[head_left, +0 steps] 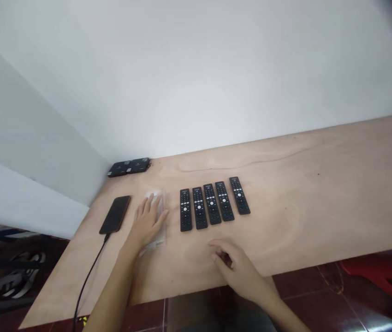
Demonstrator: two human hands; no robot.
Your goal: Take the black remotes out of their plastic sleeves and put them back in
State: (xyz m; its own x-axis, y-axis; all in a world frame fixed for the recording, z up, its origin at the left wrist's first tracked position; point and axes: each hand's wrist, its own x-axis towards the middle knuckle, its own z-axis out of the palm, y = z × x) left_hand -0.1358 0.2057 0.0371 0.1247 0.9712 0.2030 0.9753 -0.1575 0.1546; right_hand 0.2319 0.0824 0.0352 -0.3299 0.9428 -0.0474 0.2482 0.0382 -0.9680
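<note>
My left hand (146, 222) lies flat with spread fingers on a clear plastic bag (160, 233), covering much of it. Over the table near its front edge is my right hand (233, 265), loosely curled, with a gap between thumb and forefinger and nothing seen in it. Several black remote controls lie face up in a row between and beyond the hands. The leftmost remote control (185, 216) is closest to the bag. At the right end, one remote control (239, 196) sits a little apart from the others and slightly farther back.
A phone (115, 214) lies left of my left hand, with a black cable (90, 271) running off the front edge. Two flat black boxes (128, 166) stand in the back left corner. The wooden table (320, 207) meets a white wall (216, 83). A red object (379, 272) shows below right.
</note>
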